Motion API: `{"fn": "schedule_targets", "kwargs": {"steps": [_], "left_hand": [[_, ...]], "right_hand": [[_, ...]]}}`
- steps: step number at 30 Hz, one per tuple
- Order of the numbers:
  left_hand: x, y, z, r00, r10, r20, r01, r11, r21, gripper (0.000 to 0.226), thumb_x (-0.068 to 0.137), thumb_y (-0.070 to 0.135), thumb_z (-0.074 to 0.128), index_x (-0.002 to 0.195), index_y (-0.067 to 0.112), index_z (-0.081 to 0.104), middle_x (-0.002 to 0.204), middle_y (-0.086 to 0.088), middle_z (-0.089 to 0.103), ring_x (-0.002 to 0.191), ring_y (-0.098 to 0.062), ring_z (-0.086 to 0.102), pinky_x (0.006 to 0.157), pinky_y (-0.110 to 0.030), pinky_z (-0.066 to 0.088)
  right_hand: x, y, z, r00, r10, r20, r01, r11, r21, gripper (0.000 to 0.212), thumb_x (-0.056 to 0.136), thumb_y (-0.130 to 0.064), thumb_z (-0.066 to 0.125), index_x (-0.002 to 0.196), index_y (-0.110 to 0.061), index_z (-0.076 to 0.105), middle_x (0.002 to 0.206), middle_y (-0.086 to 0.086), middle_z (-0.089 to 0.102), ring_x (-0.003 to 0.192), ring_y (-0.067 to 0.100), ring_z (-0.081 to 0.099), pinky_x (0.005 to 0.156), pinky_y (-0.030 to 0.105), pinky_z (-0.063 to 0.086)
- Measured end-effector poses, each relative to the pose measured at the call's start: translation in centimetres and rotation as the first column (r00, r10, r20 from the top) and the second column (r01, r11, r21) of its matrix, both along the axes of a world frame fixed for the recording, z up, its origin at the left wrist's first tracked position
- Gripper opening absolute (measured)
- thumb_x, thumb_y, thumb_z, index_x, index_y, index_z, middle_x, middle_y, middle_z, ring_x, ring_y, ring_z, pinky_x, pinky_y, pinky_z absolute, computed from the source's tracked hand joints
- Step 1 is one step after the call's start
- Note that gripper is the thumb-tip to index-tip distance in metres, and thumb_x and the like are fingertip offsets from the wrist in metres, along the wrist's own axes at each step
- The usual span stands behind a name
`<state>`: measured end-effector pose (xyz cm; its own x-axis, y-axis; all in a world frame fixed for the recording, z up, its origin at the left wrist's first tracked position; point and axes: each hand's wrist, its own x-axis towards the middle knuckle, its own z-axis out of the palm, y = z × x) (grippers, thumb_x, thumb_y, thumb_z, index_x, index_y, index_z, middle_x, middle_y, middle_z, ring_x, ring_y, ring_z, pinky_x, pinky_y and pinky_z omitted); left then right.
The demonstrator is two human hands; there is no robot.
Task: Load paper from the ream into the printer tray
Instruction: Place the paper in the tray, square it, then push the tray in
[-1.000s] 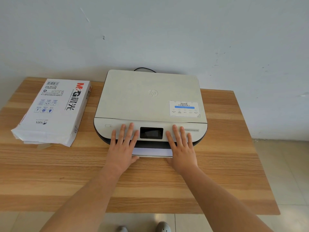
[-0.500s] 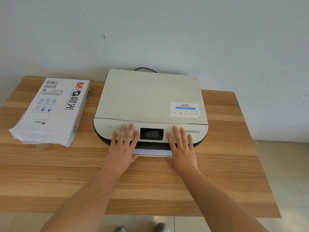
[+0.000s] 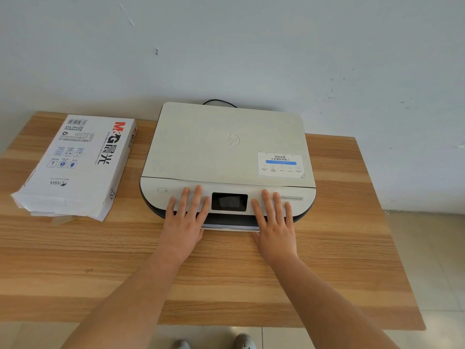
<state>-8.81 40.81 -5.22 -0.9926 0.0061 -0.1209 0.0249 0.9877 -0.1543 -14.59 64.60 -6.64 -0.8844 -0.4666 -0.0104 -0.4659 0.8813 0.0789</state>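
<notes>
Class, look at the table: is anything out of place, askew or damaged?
Yes. The ream beside the printer lies at a slant, its near end torn open, with loose wrapper and sheets sticking out.

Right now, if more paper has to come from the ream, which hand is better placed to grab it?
Left hand: the ream lies on its side of the printer, an unobstructed reach. The right hand would have to cross over.

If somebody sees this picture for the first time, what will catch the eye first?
First, the white printer at the middle of the wooden table, with the left hand and right hand lying flat on its front edge, either side of the dark screen. Then the opened paper ream, left of the printer.
</notes>
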Motion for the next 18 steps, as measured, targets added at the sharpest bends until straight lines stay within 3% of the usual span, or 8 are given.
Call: {"fn": "schedule_targets", "kwargs": {"steps": [9, 11, 15, 18], "left_hand": [[-0.4, 0.0, -0.4, 1.000, 0.007, -0.012, -0.007, 1.000, 0.012, 0.097, 0.078, 0.037, 0.073, 0.145, 0.015, 0.007, 0.156, -0.018, -0.006, 0.142, -0.043, 0.012, 0.109, -0.061, 0.026], [-0.5, 0.1, -0.5, 1.000, 0.013, -0.014, -0.012, 1.000, 0.009, 0.095, 0.081, 0.036, 0.071, 0.146, 0.015, 0.004, 0.156, -0.019, -0.012, 0.142, -0.043, 0.009, 0.109, -0.061, 0.024], [-0.6, 0.5, -0.7, 1.000, 0.002, 0.018, -0.002, 0.999, -0.038, 0.088, 0.094, 0.036, 0.053, 0.143, 0.014, -0.018, 0.144, -0.020, -0.042, 0.143, -0.045, -0.008, 0.113, -0.061, 0.010], [-0.6, 0.5, -0.9, 1.000, 0.010, 0.024, -0.008, 0.998, -0.059, 0.093, 0.093, 0.032, 0.057, 0.143, 0.013, -0.019, 0.144, -0.022, -0.042, 0.141, -0.046, -0.011, 0.113, -0.062, 0.011]], "right_hand": [[0.0, -0.5, -0.7, 0.999, -0.015, -0.038, 0.015, 1.000, 0.003, 0.097, 0.079, -0.038, 0.070, 0.151, -0.019, 0.008, 0.157, 0.010, -0.027, 0.147, 0.037, -0.007, 0.116, 0.060, 0.007], [-0.1, -0.6, -0.8, 0.999, -0.018, -0.044, 0.018, 1.000, 0.000, 0.095, 0.080, -0.038, 0.070, 0.150, -0.019, 0.009, 0.157, 0.010, -0.027, 0.147, 0.037, -0.006, 0.116, 0.060, 0.007], [-0.2, -0.6, -1.1, 0.998, -0.024, -0.059, 0.023, 1.000, -0.016, 0.094, 0.080, -0.040, 0.070, 0.150, -0.019, 0.010, 0.157, 0.010, -0.028, 0.146, 0.035, -0.013, 0.116, 0.059, 0.004], [-0.2, -0.6, -1.2, 0.998, -0.023, -0.066, 0.022, 1.000, -0.013, 0.094, 0.079, -0.042, 0.070, 0.149, -0.019, 0.012, 0.157, 0.009, -0.027, 0.146, 0.035, -0.012, 0.116, 0.059, 0.001]]}}
